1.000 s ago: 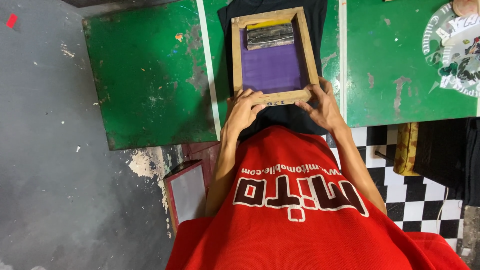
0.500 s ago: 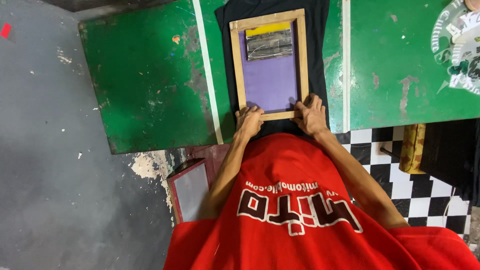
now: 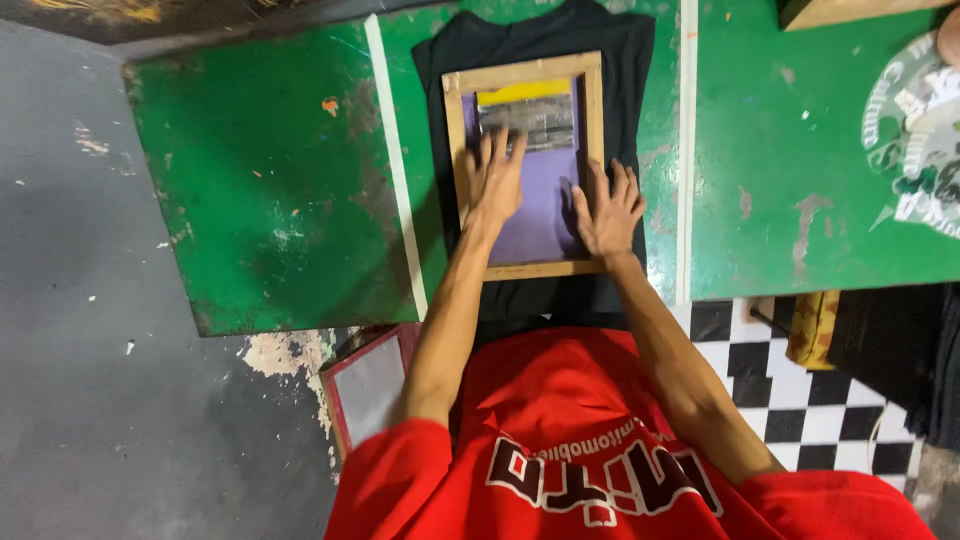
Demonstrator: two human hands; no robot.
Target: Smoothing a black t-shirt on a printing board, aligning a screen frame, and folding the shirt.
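Both hands have slid up from the frame's near edge: left hand (image 3: pixel 495 180) (fingers spread, gripping nothing) nearest the squeegee (image 3: pixel 527 120), right hand (image 3: pixel 607 210) flat on the wooden screen frame (image 3: pixel 455 140).

The rectangular pale wooden screen frame (image 3: pixel 523 72) looks raw and matt, its purple mesh (image 3: pixel 545 205) smooth and fine. The black cloth T-shirt (image 3: pixel 628 60) beneath is soft and matt. The green painted tabletop (image 3: pixel 270 180) is scuffed and chipped, with a dull sheen, and the grey concrete floor (image 3: pixel 90 400) looks rough.
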